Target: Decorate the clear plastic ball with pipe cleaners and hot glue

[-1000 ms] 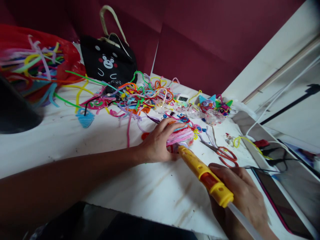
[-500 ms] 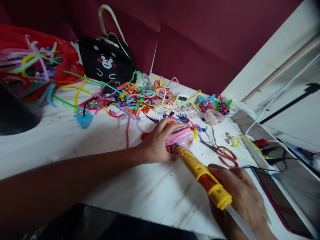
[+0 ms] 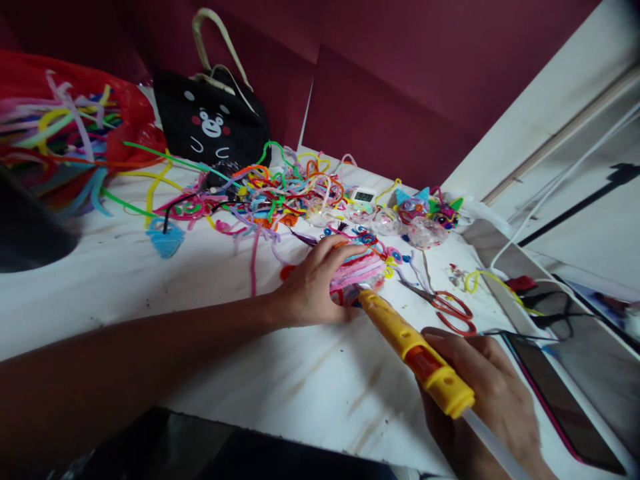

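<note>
My left hand [image 3: 317, 280] is wrapped around a ball-shaped craft piece [image 3: 357, 272], steadying it on the white table. Pink, red and blue pipe cleaners cover its upper part, while the lower side looks clear and rounded. My right hand [image 3: 483, 393] grips a yellow hot glue gun [image 3: 417, 353]. A translucent glue stick [image 3: 493, 443] sticks out of its rear end. The gun's nozzle meets the craft piece near its lower right side; whether it touches, I cannot tell. Most of my right fingers are hidden behind the gun.
Scissors [image 3: 450, 308] with orange handles lie right of the craft piece, near a phone [image 3: 565, 400]. Behind are tangled pipe cleaners [image 3: 285, 190], a small digital clock [image 3: 363, 196] and clear balls [image 3: 387, 221]. A black bag [image 3: 215, 127] and a red plastic bag [image 3: 143, 110] stand at left.
The glue gun and my right hand have shifted slightly to the right, and the nozzle sits a little farther along the craft piece. My left hand keeps its hold.
</note>
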Demonstrator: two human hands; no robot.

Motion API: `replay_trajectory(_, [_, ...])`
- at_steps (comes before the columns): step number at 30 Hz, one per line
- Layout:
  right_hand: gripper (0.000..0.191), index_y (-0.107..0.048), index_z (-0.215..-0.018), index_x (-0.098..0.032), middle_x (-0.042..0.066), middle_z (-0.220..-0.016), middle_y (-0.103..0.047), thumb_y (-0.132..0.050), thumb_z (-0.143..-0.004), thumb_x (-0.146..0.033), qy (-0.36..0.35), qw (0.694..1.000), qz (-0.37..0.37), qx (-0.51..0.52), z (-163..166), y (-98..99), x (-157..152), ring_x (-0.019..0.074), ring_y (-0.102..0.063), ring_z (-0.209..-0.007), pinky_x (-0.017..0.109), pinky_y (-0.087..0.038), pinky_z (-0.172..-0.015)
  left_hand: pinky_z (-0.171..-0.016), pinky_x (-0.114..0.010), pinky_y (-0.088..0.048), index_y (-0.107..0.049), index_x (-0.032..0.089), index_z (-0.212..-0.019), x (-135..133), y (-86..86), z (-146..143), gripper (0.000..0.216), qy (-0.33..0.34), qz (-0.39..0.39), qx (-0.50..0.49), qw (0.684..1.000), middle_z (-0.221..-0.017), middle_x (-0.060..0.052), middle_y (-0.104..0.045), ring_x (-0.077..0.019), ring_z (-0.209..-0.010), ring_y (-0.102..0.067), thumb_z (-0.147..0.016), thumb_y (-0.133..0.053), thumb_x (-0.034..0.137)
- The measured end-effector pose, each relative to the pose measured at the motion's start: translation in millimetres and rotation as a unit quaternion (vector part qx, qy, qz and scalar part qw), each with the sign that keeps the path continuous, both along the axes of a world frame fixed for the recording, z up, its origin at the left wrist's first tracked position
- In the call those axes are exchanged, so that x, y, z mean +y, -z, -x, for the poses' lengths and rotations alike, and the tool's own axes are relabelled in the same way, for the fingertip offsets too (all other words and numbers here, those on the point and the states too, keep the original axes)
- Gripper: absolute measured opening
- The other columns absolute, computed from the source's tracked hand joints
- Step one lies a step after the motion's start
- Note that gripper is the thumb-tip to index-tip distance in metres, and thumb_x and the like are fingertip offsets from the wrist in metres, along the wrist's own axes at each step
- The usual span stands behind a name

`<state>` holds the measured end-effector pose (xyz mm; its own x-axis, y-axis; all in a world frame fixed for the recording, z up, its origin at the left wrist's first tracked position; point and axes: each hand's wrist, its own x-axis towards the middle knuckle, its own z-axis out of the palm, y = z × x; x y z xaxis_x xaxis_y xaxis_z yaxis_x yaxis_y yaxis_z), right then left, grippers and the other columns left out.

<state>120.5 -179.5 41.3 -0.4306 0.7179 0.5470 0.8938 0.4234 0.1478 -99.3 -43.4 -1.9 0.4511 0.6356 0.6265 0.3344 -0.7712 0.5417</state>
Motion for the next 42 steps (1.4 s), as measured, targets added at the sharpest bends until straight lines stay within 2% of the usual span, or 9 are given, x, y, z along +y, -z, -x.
replay_trajectory(6, [0.022, -0.055, -0.110, -0.017, 0.007, -0.090, -0.070, -0.050, -0.088, -0.018, -0.048, 0.998, -0.005, 0.028, 8.4, 2.0, 0.9, 0.0177, -0.059, -0.065, 0.031, -0.043, -0.062, -0.113, -0.041, -0.040, -0.043, 0.021, -0.137, -0.8, -1.0, -0.9, 0.081, 0.003, -0.009, 0.005, 1.000, -0.137, -0.012, -0.041, -0.0290, -0.132, -0.044, -0.065, -0.077, 0.031])
replay_trajectory(14, [0.018, -0.057, -0.105, -0.018, 0.007, -0.090, -0.069, -0.046, -0.092, -0.016, -0.060, 0.996, -0.009, 0.069, 19.5, 4.1, 2.0, 0.0170, -0.057, -0.068, 0.033, -0.040, -0.067, -0.112, -0.042, -0.040, -0.044, 0.021, -0.137, -1.2, -1.5, -1.6, 0.081, 0.003, -0.010, 0.001, 1.000, -0.138, -0.013, -0.041, -0.0297, -0.132, -0.044, -0.065, -0.078, 0.030])
replay_trajectory(20, [0.015, -0.057, -0.101, -0.019, 0.008, -0.089, -0.068, -0.046, -0.091, -0.020, -0.003, 0.997, -0.022, 0.072, 16.9, 5.7, 1.2, 0.0183, -0.057, -0.067, 0.032, -0.040, -0.061, -0.111, -0.042, -0.041, -0.044, 0.020, -0.136, -0.2, -1.2, -1.3, 0.080, 0.005, -0.014, -0.004, 1.000, -0.136, -0.013, -0.042, -0.0299, -0.130, -0.046, -0.064, -0.077, 0.030])
replay_trajectory(24, [0.018, -0.056, -0.105, -0.018, 0.008, -0.090, -0.069, -0.048, -0.089, -0.020, 0.020, 0.998, -0.031, 0.050, 11.2, 6.0, -0.9, 0.0198, -0.058, -0.069, 0.033, -0.042, -0.064, -0.112, -0.042, -0.041, -0.046, 0.017, -0.135, 0.0, -0.8, -0.8, 0.081, 0.002, -0.007, -0.003, 1.000, -0.136, -0.015, -0.042, -0.0303, -0.131, -0.045, -0.064, -0.079, 0.036])
replay_trajectory(31, [0.015, -0.056, -0.103, -0.023, 0.003, -0.088, -0.071, -0.052, -0.088, -0.022, 0.023, 1.000, 0.002, -0.006, 0.2, -1.3, -1.7, 0.0183, -0.058, -0.065, 0.032, -0.042, -0.062, -0.113, -0.043, -0.039, -0.047, 0.018, -0.135, 0.2, -2.2, -0.1, 0.083, 0.000, -0.005, -0.008, 1.000, -0.135, -0.015, -0.043, -0.0308, -0.131, -0.045, -0.063, -0.081, 0.043])
replay_trajectory(38, [0.017, -0.058, -0.103, -0.018, 0.007, -0.087, -0.069, -0.050, -0.088, -0.017, -0.004, 0.998, -0.016, 0.055, 13.7, 3.7, -1.1, 0.0190, -0.058, -0.068, 0.031, -0.040, -0.061, -0.112, -0.044, -0.040, -0.046, 0.018, -0.134, 0.0, -1.5, -0.2, 0.081, 0.005, -0.002, -0.006, 1.000, -0.135, -0.014, -0.043, -0.0311, -0.131, -0.045, -0.062, -0.080, 0.031])
replay_trajectory(42, [0.018, -0.058, -0.102, -0.017, 0.008, -0.090, -0.069, -0.047, -0.090, -0.013, -0.031, 0.997, -0.009, 0.070, 22.0, 4.4, -0.1, 0.0176, -0.057, -0.069, 0.032, -0.040, -0.065, -0.112, -0.044, -0.041, -0.046, 0.019, -0.135, 0.3, -0.8, -1.2, 0.082, 0.005, -0.009, -0.011, 1.000, -0.136, -0.014, -0.042, -0.0315, -0.131, -0.044, -0.061, -0.079, 0.027])
